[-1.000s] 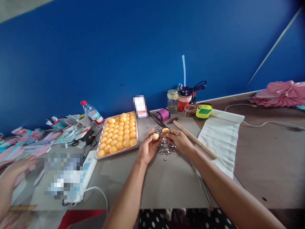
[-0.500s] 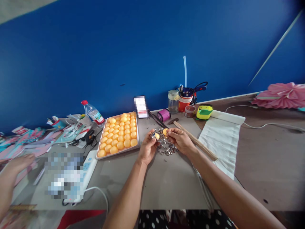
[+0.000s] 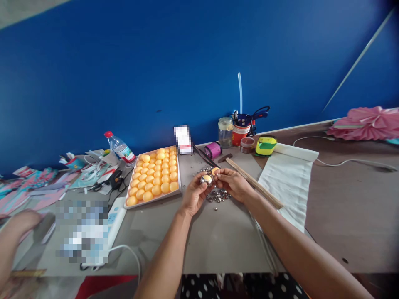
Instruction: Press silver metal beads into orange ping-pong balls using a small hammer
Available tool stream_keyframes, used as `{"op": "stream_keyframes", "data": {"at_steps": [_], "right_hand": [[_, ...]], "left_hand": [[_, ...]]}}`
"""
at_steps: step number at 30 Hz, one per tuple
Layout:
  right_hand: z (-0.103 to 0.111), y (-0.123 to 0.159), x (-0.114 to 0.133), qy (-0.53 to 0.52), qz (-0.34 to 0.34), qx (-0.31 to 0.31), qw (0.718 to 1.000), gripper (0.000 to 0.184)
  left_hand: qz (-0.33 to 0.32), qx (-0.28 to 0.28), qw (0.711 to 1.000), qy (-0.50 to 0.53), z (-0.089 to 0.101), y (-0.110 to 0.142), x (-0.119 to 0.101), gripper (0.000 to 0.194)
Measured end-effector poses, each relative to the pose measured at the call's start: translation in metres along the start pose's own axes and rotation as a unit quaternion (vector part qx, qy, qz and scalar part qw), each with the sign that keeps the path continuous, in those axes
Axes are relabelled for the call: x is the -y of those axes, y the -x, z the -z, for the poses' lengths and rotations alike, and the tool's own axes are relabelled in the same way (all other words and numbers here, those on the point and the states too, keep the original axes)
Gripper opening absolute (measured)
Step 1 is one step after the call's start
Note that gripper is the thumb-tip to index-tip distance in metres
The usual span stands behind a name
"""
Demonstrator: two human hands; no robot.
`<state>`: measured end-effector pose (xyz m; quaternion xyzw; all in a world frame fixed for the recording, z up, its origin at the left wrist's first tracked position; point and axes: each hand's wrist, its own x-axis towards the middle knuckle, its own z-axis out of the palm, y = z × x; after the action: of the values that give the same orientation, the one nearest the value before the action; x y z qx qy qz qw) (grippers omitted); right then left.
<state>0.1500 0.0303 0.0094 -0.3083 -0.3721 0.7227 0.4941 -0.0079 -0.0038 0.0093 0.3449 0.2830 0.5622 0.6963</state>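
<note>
Near the center of the frame, your left hand [image 3: 193,197] holds the ball [image 3: 206,179], its surface partly covered in silver beads. Your right hand [image 3: 234,183], just right of it, has its fingertips drawn narrow on an orange piece [image 3: 215,171]. Loose beads [image 3: 219,196] lie below them on the table [image 3: 215,245]. Left of center sits the tray [image 3: 153,204] of orange balls [image 3: 156,181].

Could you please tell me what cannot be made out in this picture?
All in the head view:
Underside of the bead-studded ball: hidden by the left hand.
What the right hand pinches, if anything: too small, behind its fingers.
Print on the bottle label: too small.
Item beside the power strip: pixelated.
Co-worker's forearm: cut off by the left edge.
</note>
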Motion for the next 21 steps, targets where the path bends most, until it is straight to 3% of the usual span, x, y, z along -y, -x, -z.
{"op": "stream_keyframes", "data": {"at_steps": [7,15,21], "right_hand": [[-0.004,0.003,0.003,0.004,-0.001,0.005,1.0,0.025],[0.001,0.001,0.0,0.051,0.009,0.023,0.998,0.025],[-0.001,0.004,0.003,0.077,-0.031,0.025,0.996,0.026]], "left_hand": [[0.008,0.008,1.0,-0.026,0.0,0.001,0.0,0.038],[-0.027,-0.015,0.995,-0.093,0.002,0.0,0.008,0.042],[-0.037,-0.024,0.985,-0.164,0.007,0.0,0.011,0.045]]}}
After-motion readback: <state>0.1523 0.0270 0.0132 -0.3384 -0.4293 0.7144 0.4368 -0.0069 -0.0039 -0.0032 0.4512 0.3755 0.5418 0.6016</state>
